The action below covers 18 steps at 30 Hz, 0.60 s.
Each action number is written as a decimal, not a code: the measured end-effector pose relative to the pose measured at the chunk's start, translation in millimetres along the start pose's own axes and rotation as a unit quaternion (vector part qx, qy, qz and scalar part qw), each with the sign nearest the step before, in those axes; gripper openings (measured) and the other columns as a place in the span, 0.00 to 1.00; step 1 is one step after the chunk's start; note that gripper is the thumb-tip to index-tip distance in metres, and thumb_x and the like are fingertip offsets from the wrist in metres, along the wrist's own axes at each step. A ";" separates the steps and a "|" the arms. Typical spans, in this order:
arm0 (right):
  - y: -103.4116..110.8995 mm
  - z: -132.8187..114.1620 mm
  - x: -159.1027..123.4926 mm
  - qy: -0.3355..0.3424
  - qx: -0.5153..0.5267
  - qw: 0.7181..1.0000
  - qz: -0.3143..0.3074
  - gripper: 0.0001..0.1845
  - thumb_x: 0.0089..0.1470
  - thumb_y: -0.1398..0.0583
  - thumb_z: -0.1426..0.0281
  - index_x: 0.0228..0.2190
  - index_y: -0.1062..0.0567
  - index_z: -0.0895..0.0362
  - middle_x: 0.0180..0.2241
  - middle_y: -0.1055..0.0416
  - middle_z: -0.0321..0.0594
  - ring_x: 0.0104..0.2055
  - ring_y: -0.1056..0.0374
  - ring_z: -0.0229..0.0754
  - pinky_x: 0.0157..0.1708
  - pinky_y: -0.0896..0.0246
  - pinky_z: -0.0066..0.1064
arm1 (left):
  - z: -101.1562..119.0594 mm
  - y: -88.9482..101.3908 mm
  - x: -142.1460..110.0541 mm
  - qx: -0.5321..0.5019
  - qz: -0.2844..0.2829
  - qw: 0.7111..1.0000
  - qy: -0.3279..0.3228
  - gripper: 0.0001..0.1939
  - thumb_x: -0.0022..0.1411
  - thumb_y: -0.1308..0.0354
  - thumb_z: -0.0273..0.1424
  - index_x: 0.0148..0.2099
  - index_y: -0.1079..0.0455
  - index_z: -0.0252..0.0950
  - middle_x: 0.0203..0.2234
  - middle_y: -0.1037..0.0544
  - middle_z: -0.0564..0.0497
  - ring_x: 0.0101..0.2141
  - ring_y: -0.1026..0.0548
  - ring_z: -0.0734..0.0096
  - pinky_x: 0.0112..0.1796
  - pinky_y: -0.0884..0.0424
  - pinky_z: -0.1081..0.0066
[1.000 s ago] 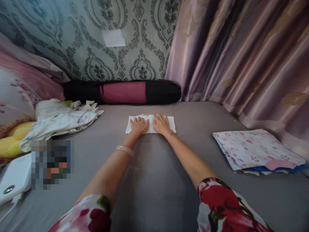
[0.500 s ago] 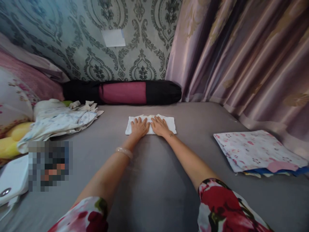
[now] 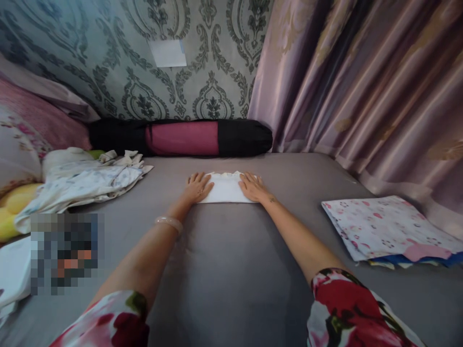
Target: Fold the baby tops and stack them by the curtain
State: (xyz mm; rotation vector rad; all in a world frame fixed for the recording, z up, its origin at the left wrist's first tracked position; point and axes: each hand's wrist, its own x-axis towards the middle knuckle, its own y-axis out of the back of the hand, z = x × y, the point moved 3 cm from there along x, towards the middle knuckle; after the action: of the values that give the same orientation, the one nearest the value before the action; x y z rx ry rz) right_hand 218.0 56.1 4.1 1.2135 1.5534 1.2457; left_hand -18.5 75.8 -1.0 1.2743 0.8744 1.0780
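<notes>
A folded white cloth [image 3: 226, 189] lies flat on the grey bed sheet [image 3: 224, 270], with a ruffled far edge. My left hand [image 3: 197, 187] rests palm down on its left end, fingers spread and pointing away from me. On the right end lies my right hand [image 3: 253, 186], also flat with its fingers apart. Between the two hands the cloth's smooth middle shows; its ends are partly covered by the hands.
Folded printed cloths [image 3: 387, 226] lie at the right. Crumpled light clothes [image 3: 87, 178] are at the left, near a white device [image 3: 14, 267] and a blurred-out patch. A black and maroon long bag [image 3: 181, 138] runs along the wall; a curtain [image 3: 325, 72] hangs right.
Both hands have slid apart across the white cloth, the left one leftward and the right one rightward, from its middle to its ends. The view has shifted slightly.
</notes>
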 end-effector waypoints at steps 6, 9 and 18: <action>-7.2 9.7 0.7 -0.003 -0.005 1.000 -0.004 0.32 0.67 0.62 0.59 0.66 0.47 0.58 0.69 0.55 0.46 0.71 0.62 0.50 0.66 0.68 0.51 | -8.2 -7.2 3.8 -0.020 -0.049 0.998 0.014 0.35 0.69 0.69 0.49 0.71 0.52 0.37 0.69 0.49 0.44 0.68 0.55 0.49 0.62 0.56 0.47; -6.7 8.0 0.5 -0.003 -0.006 1.000 -0.004 0.32 0.66 0.61 0.59 0.66 0.46 0.58 0.69 0.54 0.46 0.70 0.61 0.50 0.66 0.67 0.50 | -7.3 -5.7 4.2 -0.021 -0.047 0.999 0.014 0.34 0.69 0.69 0.49 0.70 0.51 0.38 0.68 0.48 0.45 0.67 0.53 0.50 0.62 0.54 0.48; 3.8 16.0 9.0 -0.013 -0.005 1.000 0.028 0.28 0.66 0.59 0.64 0.63 0.40 0.57 0.64 0.42 0.45 0.63 0.46 0.50 0.62 0.54 0.42 | -11.8 1.2 15.9 -0.022 -0.013 0.998 0.051 0.27 0.70 0.67 0.39 0.65 0.40 0.40 0.62 0.36 0.43 0.59 0.38 0.50 0.56 0.41 0.51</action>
State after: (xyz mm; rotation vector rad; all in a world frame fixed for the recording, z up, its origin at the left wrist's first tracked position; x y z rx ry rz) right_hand 231.9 68.6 4.4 1.2685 1.5021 1.2672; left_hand -25.3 94.4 -0.2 1.1779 0.9366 1.1432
